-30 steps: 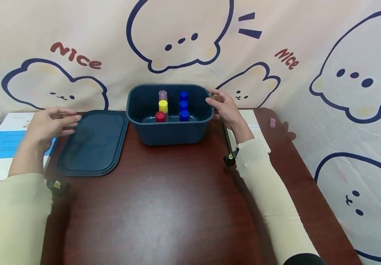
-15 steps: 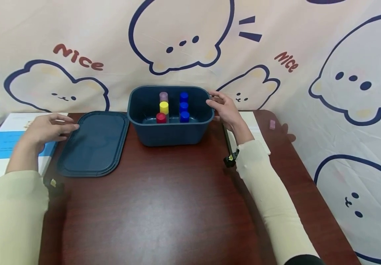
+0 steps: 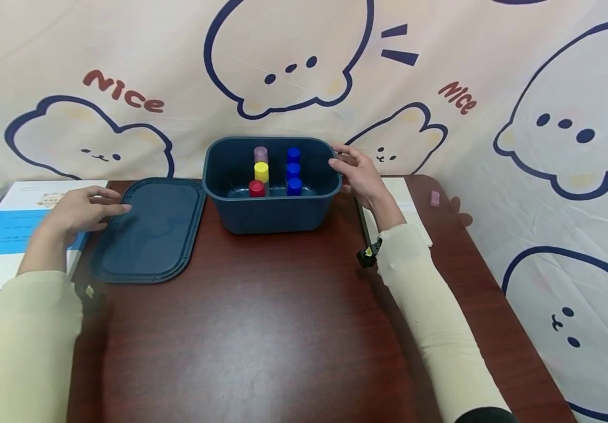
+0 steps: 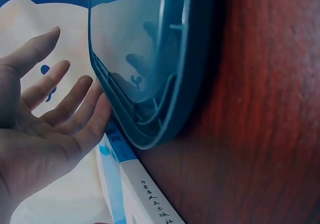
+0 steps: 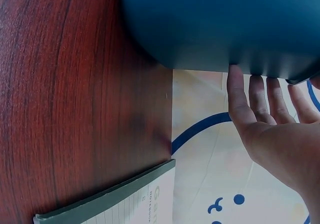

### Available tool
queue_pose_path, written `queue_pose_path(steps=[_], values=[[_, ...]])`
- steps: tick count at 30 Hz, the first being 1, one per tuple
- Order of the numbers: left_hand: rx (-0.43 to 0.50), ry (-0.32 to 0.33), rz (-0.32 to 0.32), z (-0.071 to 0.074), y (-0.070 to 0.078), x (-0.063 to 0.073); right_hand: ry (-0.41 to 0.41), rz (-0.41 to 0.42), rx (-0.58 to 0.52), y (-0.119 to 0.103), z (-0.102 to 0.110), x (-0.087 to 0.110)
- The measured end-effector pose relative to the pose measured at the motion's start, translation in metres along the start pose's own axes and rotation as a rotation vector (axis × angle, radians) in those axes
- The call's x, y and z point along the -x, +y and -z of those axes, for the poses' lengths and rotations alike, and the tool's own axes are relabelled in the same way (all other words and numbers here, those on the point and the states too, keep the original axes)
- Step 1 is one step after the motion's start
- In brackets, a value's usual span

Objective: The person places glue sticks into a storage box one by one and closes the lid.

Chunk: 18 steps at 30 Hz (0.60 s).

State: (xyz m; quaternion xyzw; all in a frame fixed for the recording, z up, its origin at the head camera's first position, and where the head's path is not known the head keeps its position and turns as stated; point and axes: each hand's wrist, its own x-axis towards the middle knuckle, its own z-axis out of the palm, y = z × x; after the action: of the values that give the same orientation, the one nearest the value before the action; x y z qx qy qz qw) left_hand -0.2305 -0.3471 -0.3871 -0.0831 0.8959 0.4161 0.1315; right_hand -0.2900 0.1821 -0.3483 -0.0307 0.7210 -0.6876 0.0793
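Note:
The dark blue bin (image 3: 274, 213) stands upright at the back of the table. Inside are a purple-capped (image 3: 260, 154), a yellow-capped (image 3: 261, 171) and a red-capped piece (image 3: 257, 188), beside a row of blue-capped ones (image 3: 294, 171). My right hand (image 3: 359, 176) touches the bin's right end; extended fingers (image 5: 240, 96) lie against its outer wall, with the thumb at the rim. Left of the bin lies a flat blue lid (image 3: 150, 232). My left hand (image 3: 79, 211) is at the lid's left edge, fingers loosely spread, the thumb overlapping the lid in the head view.
A blue and white book (image 3: 4, 229) lies under and beyond my left hand. A notebook (image 3: 406, 202) is under my right wrist, and a small pink block (image 3: 434, 198) sits near the right table edge. Printed cloth (image 3: 304, 59) hangs behind the table.
My left hand has lowered and drawn back left from over the lid, then shifted slightly right again. My right hand stays at the bin's end; bin and lid have not moved.

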Motion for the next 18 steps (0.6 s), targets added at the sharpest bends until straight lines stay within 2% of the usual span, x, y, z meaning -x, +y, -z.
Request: queue_pose_path(steps=[5, 13, 18], values=[[-0.002, -0.006, 0.005, -0.0016, 0.0008, 0.0003, 0.002, 0.003, 0.006, 0.0006, 0.0011, -0.0002], [-0.042, -0.045, -0.046, -0.0066, -0.0021, -0.0037, 0.002, -0.002, -0.006, 0.0004, 0.001, 0.0003], [-0.077, -0.049, -0.036, -0.0079, -0.0058, -0.0067, -0.002, -0.002, -0.006, 0.0002, 0.0005, 0.0002]])
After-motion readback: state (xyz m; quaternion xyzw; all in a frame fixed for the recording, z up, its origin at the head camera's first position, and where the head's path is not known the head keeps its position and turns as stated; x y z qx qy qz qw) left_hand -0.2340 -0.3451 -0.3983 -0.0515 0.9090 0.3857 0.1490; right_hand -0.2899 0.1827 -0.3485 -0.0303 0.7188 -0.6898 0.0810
